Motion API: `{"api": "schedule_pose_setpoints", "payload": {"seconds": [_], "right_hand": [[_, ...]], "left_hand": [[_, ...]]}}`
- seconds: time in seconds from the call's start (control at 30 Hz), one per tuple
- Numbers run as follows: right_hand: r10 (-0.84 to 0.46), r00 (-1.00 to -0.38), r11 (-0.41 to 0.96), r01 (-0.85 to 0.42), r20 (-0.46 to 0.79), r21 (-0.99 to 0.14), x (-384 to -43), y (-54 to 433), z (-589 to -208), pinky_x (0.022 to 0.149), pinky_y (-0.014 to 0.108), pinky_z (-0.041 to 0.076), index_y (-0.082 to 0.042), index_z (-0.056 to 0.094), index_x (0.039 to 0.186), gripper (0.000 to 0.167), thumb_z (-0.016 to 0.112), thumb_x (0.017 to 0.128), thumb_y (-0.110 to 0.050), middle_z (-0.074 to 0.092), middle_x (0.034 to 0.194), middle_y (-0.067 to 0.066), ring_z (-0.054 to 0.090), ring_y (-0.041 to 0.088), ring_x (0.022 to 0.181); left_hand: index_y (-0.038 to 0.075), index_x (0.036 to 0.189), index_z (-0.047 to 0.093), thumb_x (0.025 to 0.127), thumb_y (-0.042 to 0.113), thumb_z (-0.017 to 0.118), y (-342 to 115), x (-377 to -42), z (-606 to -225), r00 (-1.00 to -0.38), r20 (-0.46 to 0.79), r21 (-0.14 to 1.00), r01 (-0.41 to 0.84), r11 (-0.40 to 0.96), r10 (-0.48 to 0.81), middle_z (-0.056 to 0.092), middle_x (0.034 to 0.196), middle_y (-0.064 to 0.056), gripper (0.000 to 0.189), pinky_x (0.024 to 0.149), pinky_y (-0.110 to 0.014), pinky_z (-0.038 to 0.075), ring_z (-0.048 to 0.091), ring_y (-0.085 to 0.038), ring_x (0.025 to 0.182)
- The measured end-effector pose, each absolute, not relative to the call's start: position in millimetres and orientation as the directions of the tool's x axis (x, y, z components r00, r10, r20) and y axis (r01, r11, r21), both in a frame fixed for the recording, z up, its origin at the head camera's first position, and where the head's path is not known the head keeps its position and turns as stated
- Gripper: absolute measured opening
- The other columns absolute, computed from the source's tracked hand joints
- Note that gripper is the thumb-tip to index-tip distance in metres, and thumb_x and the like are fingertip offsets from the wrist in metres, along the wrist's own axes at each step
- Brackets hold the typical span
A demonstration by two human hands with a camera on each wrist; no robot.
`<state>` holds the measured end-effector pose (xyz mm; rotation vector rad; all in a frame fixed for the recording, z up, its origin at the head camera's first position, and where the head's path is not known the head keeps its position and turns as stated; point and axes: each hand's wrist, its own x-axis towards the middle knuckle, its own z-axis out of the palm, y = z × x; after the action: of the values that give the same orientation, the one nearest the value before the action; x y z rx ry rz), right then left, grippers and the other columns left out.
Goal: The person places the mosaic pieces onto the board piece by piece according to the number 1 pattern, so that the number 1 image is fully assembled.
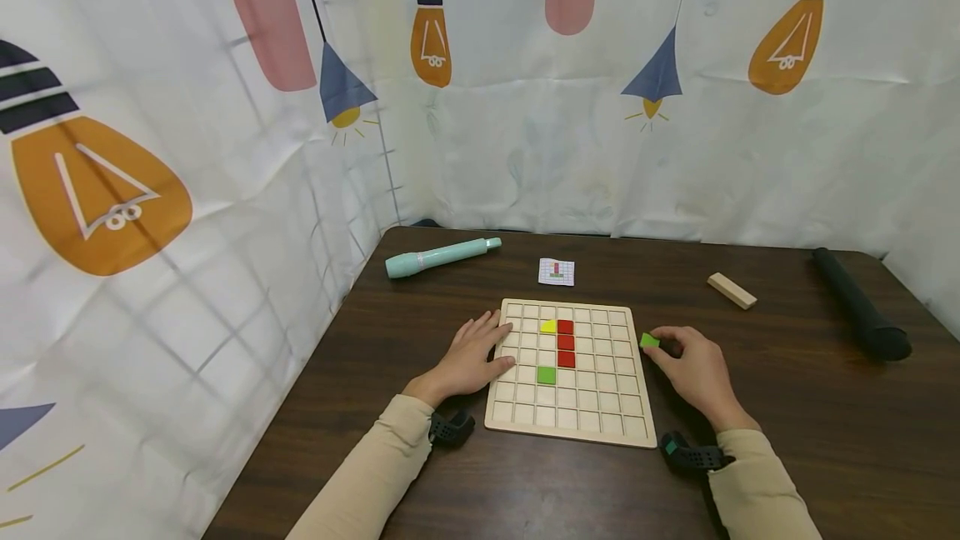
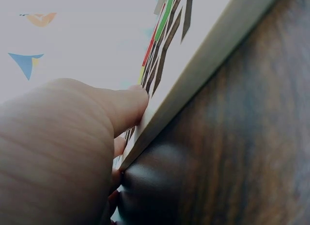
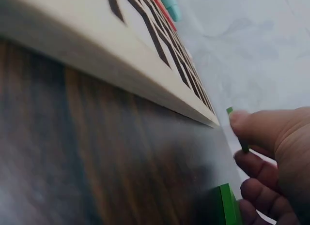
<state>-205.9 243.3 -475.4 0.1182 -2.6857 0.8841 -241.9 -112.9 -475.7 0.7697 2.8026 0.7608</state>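
Observation:
A square wooden grid board [image 1: 600, 398] lies on the dark table. Set in its cells are a yellow piece [image 1: 548, 327], three red tiles in a column [image 1: 566, 342] and a green tile [image 1: 547, 375]. My left hand [image 1: 468, 361] rests on the board's left edge with fingers extended; in the left wrist view the thumb [image 2: 128, 104] touches its top. Just off the board's right edge, my right hand [image 1: 697, 369] pinches another green tile [image 1: 649, 341] between thumb and finger. A green block-like thing [image 3: 228, 205] shows low in the right wrist view; whether it is held, I cannot tell.
Behind the board lies a small printed card [image 1: 557, 272] with a coloured grid pattern. A mint-green tube [image 1: 442, 257] lies back left, a wooden block [image 1: 732, 291] back right, and a black cylindrical object [image 1: 862, 307] at the far right. A patterned curtain [image 1: 510, 148] hangs behind the table.

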Motion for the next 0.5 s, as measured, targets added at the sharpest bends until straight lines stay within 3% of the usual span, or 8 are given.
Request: {"api": "schedule_pose_setpoints", "payload": {"seconds": [0.23, 0.5], "right_hand": [[-0.007, -0.932, 0.793, -0.227, 0.363, -0.566, -201.4, 232.5, -472.4, 0.067, 0.037, 0.045, -0.005, 0.07, 0.114, 0.029, 0.073, 0.089, -0.02, 0.064, 0.107, 0.013, 0.055, 0.024, 0.083], [-0.064, -0.944, 0.775, -0.251, 0.323, -0.58, -199.0, 216.2, -473.1, 0.068, 0.039, 0.047, -0.008, 0.07, 0.113, 0.027, 0.073, 0.089, -0.021, 0.063, 0.108, 0.007, 0.055, 0.023, 0.084]], "left_hand": [[0.01, 0.152, 0.036, 0.1, 0.037, 0.055, -113.6, -241.2, -474.7, -0.854, 0.022, 0.514, 0.455, 0.727, 0.52, 0.018, 0.161, -0.014, 0.062, 0.119, -0.051, 0.003, 0.009, -0.028, 0.15], [0.011, 0.152, 0.037, 0.1, 0.038, 0.055, -112.9, -240.1, -473.7, -0.858, 0.023, 0.506, 0.453, 0.734, 0.513, 0.018, 0.161, -0.014, 0.061, 0.119, -0.05, 0.003, 0.01, -0.027, 0.15]]}}
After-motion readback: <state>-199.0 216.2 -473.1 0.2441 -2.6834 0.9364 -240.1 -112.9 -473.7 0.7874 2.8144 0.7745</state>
